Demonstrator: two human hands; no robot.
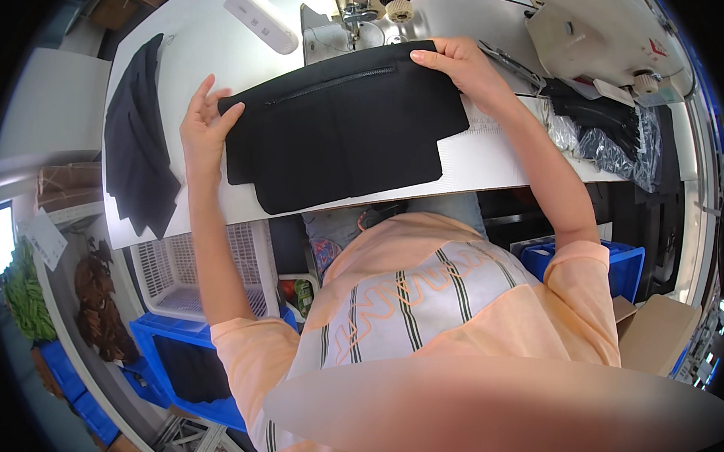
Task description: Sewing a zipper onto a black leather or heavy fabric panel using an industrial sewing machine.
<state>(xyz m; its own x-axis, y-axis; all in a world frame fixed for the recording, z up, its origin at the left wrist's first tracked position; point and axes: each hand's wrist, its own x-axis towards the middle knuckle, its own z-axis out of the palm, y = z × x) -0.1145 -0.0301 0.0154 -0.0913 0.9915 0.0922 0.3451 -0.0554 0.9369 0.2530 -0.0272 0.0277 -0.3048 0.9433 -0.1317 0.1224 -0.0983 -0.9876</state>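
One right grip (pixel 467 70): mine, closed on the black panel (pixel 341 138) at its upper right corner, thumb on top.
Left grip (pixel 203 133): my thumb at the upper left corner, fingers loosely spread; whether it pinches, I cannot tell.
Forearms (pixel 551 165): left nearly straight, right slanting inward from my bent elbow.
Panel: spread between my grips over the white worktop (pixel 184 60), zip (pixel 331 85) near its top.
Beyond: sewing machine (pixel 607 43), dark cloth (pixel 138 138) leftward.
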